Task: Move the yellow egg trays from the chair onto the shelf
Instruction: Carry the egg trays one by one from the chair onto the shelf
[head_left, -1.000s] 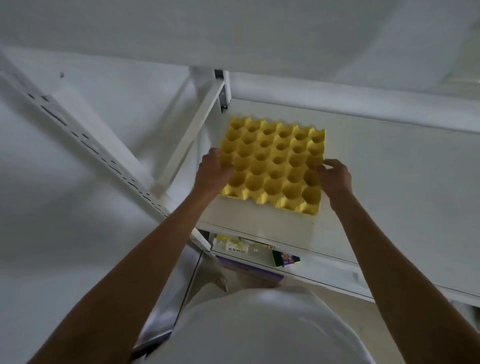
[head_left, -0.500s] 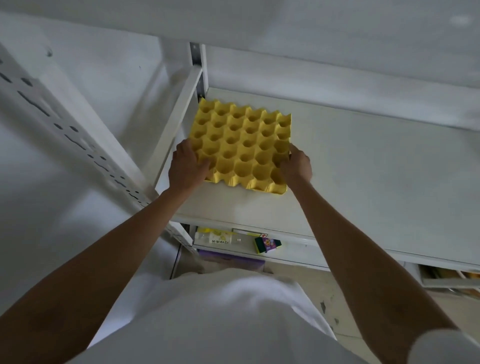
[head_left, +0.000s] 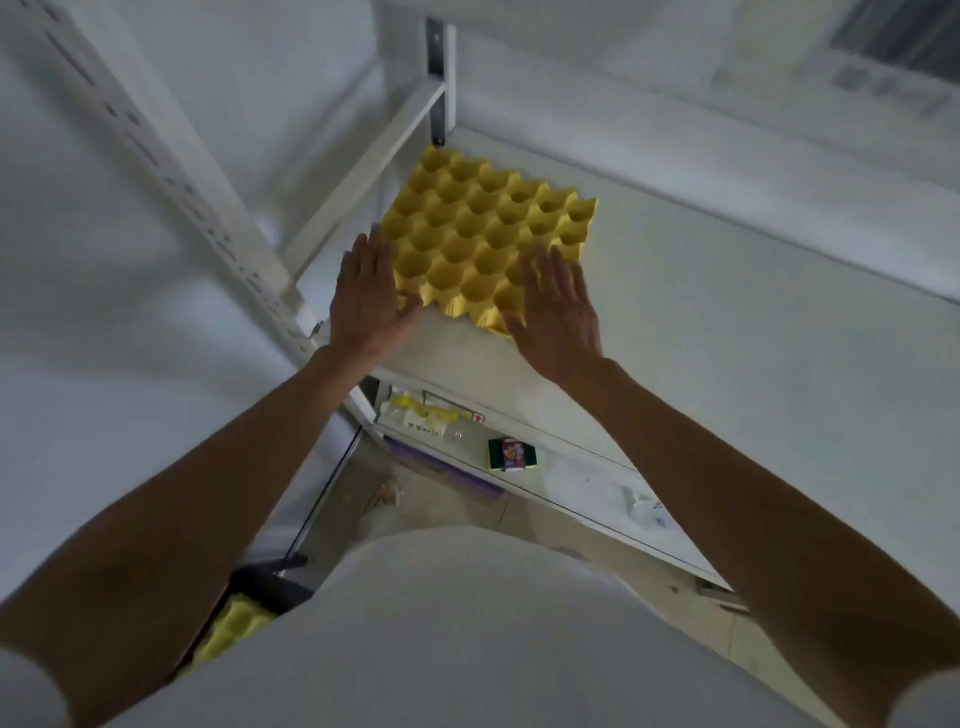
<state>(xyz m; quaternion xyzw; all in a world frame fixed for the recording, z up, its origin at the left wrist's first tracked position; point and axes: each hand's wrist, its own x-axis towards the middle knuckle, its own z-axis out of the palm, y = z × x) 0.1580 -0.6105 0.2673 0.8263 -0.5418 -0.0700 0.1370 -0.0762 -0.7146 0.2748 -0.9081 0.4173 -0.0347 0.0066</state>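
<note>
A yellow egg tray (head_left: 483, 234) lies flat on the white shelf (head_left: 753, 374), in its back left corner by the upright post. My left hand (head_left: 366, 299) is flat with fingers spread at the tray's near left corner. My right hand (head_left: 558, 312) is flat and spread over the tray's near right corner. Neither hand grips the tray. Down at the lower left, more yellow egg trays (head_left: 234, 629) show beside a dark chair part (head_left: 270, 582), mostly hidden by my white shirt.
A slotted white shelf post (head_left: 171, 171) runs diagonally at the left, with a cross brace (head_left: 363, 171) beside the tray. The lower shelf (head_left: 571, 483) holds a plastic bag with yellow print (head_left: 421, 415) and a green sponge pack (head_left: 511, 453).
The tray has gone from held at its sides to lying further back on the shelf. Both hands have let go and opened flat at its near corners.
</note>
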